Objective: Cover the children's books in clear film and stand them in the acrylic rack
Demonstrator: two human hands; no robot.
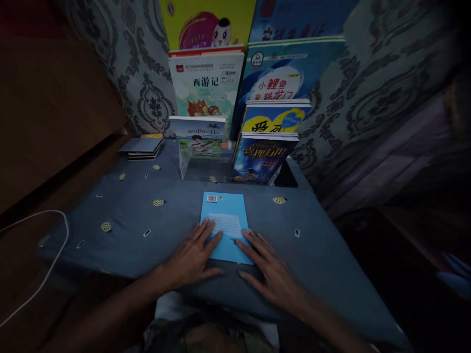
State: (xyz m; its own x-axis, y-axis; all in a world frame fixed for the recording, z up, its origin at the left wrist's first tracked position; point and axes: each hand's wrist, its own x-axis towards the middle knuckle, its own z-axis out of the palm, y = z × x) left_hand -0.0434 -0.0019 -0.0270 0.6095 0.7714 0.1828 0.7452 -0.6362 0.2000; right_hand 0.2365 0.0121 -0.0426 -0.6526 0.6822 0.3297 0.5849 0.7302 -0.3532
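A light blue book point(226, 203) lies flat near the table's front edge, its back cover up, with a barcode at the far left corner and a pale text block in the middle. My left hand point(195, 252) rests on its left side, palm down, fingers stretched out over the cover. On the opposite side my right hand point(265, 262) lies with spread fingertips over the right edge. Both thumbs point inward near the book's front edge. Neither hand grips anything.
Beyond the book, a clear acrylic stand point(206, 170) holds several upright books, among them a dark blue one point(263, 157). A small stack of books point(143, 147) lies at the back left of the cloth-covered table point(128, 211). A white cable point(61, 245) hangs at the left.
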